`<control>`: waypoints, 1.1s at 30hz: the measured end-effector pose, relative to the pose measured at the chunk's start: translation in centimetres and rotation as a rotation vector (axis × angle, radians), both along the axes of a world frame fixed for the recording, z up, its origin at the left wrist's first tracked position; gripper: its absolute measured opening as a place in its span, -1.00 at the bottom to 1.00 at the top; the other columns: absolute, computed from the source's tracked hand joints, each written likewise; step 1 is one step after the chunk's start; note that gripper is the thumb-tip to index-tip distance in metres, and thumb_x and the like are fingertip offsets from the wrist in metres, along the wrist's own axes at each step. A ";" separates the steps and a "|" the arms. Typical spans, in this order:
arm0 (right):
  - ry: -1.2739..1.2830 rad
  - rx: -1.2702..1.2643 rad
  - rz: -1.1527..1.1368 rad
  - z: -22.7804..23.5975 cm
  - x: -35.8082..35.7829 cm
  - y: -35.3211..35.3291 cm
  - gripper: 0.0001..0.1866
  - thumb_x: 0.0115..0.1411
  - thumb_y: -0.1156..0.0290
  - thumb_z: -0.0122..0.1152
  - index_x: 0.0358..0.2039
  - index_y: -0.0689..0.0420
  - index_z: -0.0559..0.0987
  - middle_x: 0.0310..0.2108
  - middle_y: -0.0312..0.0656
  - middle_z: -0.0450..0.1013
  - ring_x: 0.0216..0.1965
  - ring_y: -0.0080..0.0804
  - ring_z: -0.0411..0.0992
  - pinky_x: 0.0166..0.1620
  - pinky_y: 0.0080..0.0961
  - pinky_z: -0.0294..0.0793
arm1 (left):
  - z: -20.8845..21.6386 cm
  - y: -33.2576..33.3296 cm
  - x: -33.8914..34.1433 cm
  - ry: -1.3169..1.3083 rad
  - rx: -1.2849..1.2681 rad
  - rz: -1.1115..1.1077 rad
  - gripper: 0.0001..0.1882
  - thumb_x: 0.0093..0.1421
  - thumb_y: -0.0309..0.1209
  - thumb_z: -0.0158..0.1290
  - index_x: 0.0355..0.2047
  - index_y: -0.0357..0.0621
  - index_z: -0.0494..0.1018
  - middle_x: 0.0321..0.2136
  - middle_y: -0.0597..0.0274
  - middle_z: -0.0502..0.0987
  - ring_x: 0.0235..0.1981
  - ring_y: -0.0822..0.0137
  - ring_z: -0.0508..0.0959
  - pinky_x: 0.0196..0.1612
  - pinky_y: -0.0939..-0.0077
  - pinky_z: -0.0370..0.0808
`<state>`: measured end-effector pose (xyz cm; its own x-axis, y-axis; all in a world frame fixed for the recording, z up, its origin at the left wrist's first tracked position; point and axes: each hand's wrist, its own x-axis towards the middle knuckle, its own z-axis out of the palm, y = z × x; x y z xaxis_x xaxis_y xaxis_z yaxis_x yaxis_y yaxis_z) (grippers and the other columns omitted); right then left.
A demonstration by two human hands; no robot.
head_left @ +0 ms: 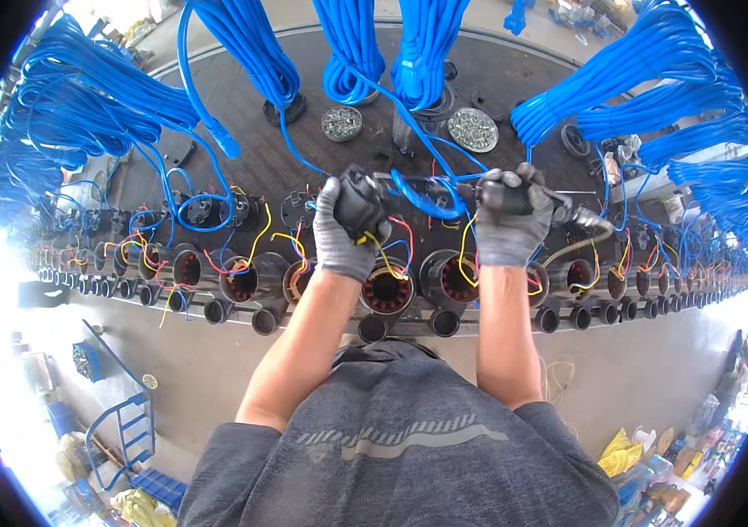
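Holding a black box and a power tool over a row of motors

Left hand [339,233] grips the black box [358,204] with a blue cable [422,198]; right hand [510,220] clasps the power tool [514,198]. Many motors [387,290] in the row have loose coloured wires, so lots looks left to do

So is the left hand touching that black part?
Touching. The head view shows the gloved left hand wrapped around the black part.

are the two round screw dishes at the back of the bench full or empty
Both hold plenty. The left dish and the right dish each show a heap of small silvery screws across the whole inside, with no bare bottom visible.
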<state>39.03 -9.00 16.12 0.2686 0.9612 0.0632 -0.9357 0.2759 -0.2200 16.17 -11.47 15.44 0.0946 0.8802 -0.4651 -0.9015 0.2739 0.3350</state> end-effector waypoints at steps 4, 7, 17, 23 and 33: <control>0.059 -0.021 0.064 -0.1 -1.3 -2.2 -0.78 0.15 0.38 0.33 -0.16 0.03 0.65 -0.07 -0.22 0.58 -0.08 -0.31 0.54 0.29 0.02 0.36 | 0.5 1.5 -0.2 -0.009 0.028 0.157 -0.54 0.23 0.05 0.09 -0.10 -0.05 0.51 -0.25 0.15 0.63 -0.36 0.19 0.66 -0.57 0.34 0.63; 0.055 0.057 0.003 0.4 1.6 -1.5 -0.77 0.19 0.39 0.30 -0.12 0.03 0.60 -0.07 -0.18 0.58 -0.15 -0.30 0.57 0.28 0.13 0.31 | -0.1 1.6 -1.6 0.162 0.044 0.028 -0.56 0.25 0.03 0.08 -0.10 -0.06 0.51 -0.25 0.13 0.62 -0.40 0.21 0.66 -0.56 0.34 0.64; -0.176 0.181 -0.251 4.4 11.1 -3.9 -0.77 0.20 0.44 0.27 -0.11 0.07 0.57 -0.10 -0.16 0.57 -0.18 -0.30 0.51 0.22 0.09 0.30 | -2.3 3.5 -5.5 0.201 0.021 -0.003 -0.45 0.20 0.09 0.13 0.01 -0.05 0.45 -0.12 0.04 0.60 -0.19 0.06 0.65 -0.23 0.03 0.70; -0.137 0.220 -0.305 4.8 15.7 -8.1 -0.78 0.22 0.43 0.23 -0.14 0.19 0.59 -0.11 -0.15 0.57 -0.19 -0.32 0.49 0.20 -0.05 0.30 | -7.5 6.6 -1.8 0.131 -0.026 -0.345 -0.44 0.27 0.10 -0.01 0.09 -0.01 0.44 -0.02 -0.11 0.55 -0.14 -0.16 0.61 -0.14 -0.22 0.65; -0.178 0.228 -0.304 4.0 21.7 -14.9 -0.74 0.16 0.48 0.23 -0.10 0.17 0.57 -0.15 -0.22 0.54 -0.14 -0.35 0.45 0.23 -0.16 0.28 | -17.2 10.9 -5.2 2.364 -0.160 -0.655 -0.56 0.28 -0.12 0.03 0.05 -0.07 0.54 -0.07 -0.05 0.62 -0.13 0.05 0.66 0.00 0.28 0.55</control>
